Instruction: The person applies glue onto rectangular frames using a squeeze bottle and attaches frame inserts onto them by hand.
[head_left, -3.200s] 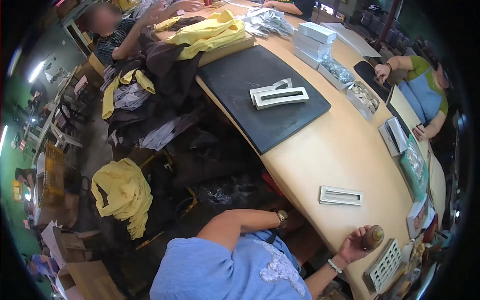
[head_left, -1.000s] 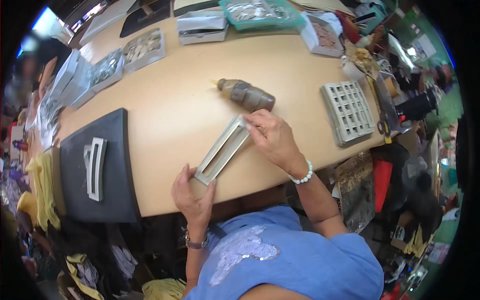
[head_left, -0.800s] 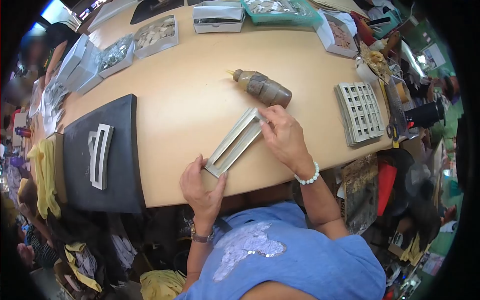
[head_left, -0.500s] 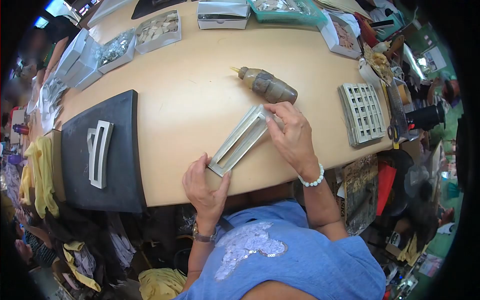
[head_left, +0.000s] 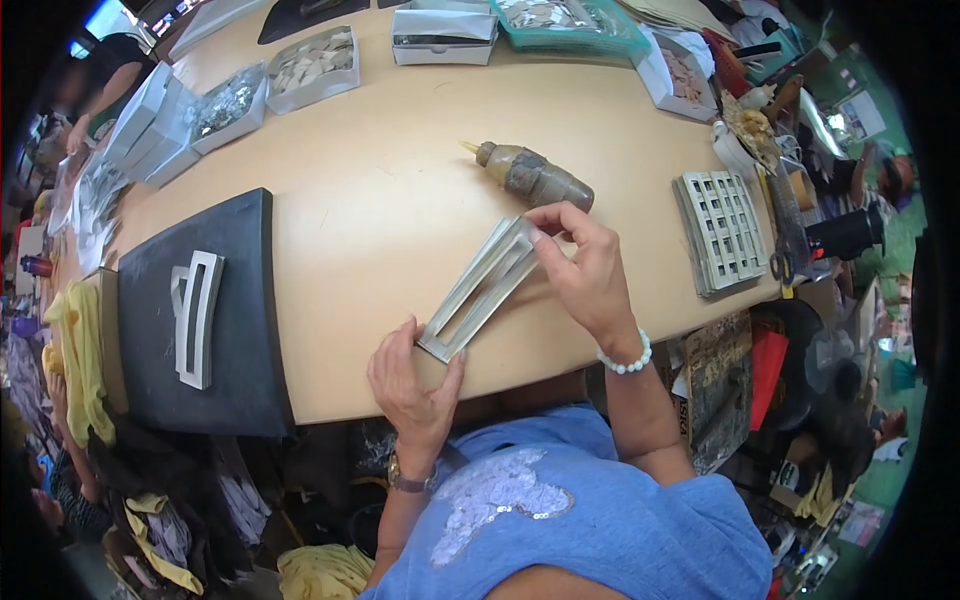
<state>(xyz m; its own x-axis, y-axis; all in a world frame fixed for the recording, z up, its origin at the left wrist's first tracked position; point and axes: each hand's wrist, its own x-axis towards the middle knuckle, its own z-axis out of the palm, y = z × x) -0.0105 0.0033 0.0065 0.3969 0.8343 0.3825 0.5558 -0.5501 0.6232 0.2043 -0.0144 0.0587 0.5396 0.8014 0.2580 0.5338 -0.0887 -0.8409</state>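
A stack of pale rectangular frames with a long slot (head_left: 462,303) lies slantwise near the table's front edge. My left hand (head_left: 413,385) grips its lower end between thumb and fingers. At the upper end my right hand (head_left: 582,262) pinches the top piece, whose far end looks blurred and slightly lifted. Just behind my right hand, a brown bottle with a yellow nozzle (head_left: 540,178) lies on its side. On the black board (head_left: 240,300) at the left rest more slotted frames (head_left: 199,320).
The wooden table (head_left: 350,220) holds a stack of gridded pieces (head_left: 724,228) at the right. Along the back stand a box of pale chips (head_left: 313,70), a white box (head_left: 445,50), a teal tray (head_left: 620,42) and a box of pinkish pieces (head_left: 682,80). Scissors (head_left: 783,266) lie at the right edge.
Since the oldest frame, the view has swung round, the bottle has left my right hand, and both hands have come onto the stack. Most recently my right hand has raised the top piece's upper end slightly.
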